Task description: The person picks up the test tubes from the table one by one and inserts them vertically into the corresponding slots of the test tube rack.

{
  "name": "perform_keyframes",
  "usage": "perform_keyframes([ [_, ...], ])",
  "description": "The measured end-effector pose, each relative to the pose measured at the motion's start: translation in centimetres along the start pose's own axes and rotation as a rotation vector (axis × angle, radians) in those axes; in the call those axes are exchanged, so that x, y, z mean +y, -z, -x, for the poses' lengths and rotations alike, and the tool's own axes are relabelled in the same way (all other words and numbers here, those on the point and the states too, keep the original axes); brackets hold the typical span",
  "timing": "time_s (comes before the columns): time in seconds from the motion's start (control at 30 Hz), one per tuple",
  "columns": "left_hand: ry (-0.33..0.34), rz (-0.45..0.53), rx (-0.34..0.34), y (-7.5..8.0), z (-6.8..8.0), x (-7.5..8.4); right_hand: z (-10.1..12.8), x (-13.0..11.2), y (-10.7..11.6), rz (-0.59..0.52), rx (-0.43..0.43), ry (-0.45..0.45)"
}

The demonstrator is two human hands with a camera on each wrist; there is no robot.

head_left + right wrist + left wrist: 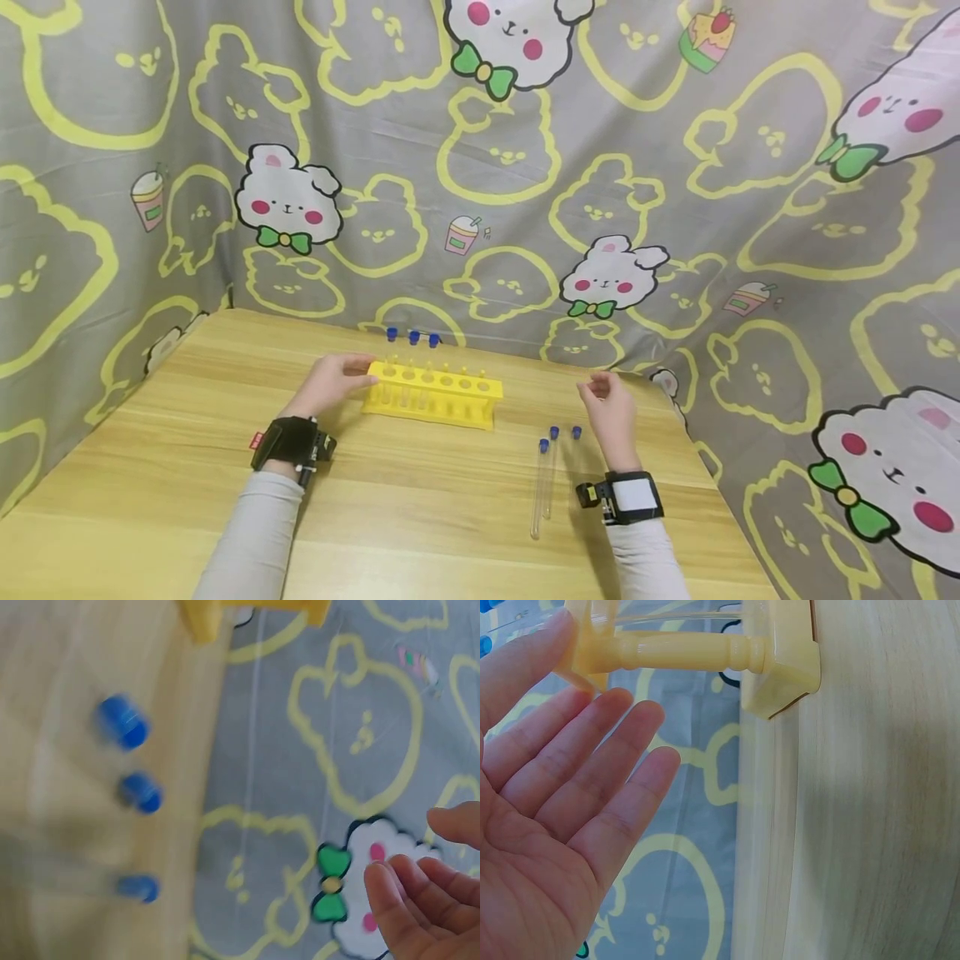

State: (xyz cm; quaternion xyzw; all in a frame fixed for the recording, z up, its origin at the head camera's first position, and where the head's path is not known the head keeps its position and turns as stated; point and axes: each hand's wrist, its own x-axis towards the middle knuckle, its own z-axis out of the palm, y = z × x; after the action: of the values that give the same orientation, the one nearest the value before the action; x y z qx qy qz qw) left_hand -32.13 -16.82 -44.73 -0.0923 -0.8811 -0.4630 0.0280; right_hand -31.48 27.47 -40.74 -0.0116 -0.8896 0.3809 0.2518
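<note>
Bunny-print cloth backs wooden counter (pixel 420 525). Yellow tube rack (pixel 433 393) at centre, three blue-capped tubes (pixel 412 340) standing in it. Left hand (pixel 335 382) touches rack end, grip released. Right hand (pixel 611 412) relaxed, empty, beside three lying capped tubes (pixel 546 479).

Glossy yellow plastic rack (pixel 433 393) on smooth wood-grain table (pixel 420 533).

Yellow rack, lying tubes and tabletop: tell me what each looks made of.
Yellow rack: glossy moulded plastic, judging by its shiny turned post in the left wrist view. Lying tubes: clear glass or plastic, see-through, with blue caps, probably plastic. Tabletop: pale wood-grain, possibly laminate, matte.
</note>
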Motion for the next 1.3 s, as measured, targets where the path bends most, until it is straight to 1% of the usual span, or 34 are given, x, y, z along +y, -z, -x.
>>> perform_keyframes([
  [0.13, 0.005, 0.004, -0.001, 0.0, 0.1, 0.0, 0.6, 1.7, 0.5, 0.073, -0.063, -0.037],
  [0.33, 0.008, 0.004, 0.001, -0.2, 0.0, -0.1, 1.4, 3.6, 0.6, 0.238, -0.246, -0.122],
  [0.4, 0.006, 0.004, 0.004, -0.1, 0.0, -0.1, 1.4, 4.0, 0.4, 0.272, -0.294, -0.138],
  [0.5, 0.003, 0.004, 0.009, -0.1, 0.1, 0.0, 1.6, 4.3, 0.1, 0.278, -0.347, -0.176],
  [0.67, 0.005, 0.006, 0.009, -0.1, 0.2, 0.2, 2.3, 4.5, -0.2, 0.212, -0.419, -0.298],
  [0.73, 0.008, 0.007, 0.008, -0.2, 0.3, 0.2, 2.5, 4.5, -0.4, 0.198, -0.433, -0.331],
  [0.87, 0.005, 0.005, 0.01, -0.2, 0.3, 0.3, 2.7, 4.5, -0.6, 0.217, -0.44, -0.351],
  [1.13, 0.003, 0.005, 0.012, -0.2, 0.4, 0.4, 2.5, 4.8, -1.0, 0.266, -0.464, -0.324],
  [1.3, 0.004, 0.002, 0.013, -0.2, 0.3, 0.3, 2.3, 5.1, -1.4, 0.28, -0.463, -0.33],
])
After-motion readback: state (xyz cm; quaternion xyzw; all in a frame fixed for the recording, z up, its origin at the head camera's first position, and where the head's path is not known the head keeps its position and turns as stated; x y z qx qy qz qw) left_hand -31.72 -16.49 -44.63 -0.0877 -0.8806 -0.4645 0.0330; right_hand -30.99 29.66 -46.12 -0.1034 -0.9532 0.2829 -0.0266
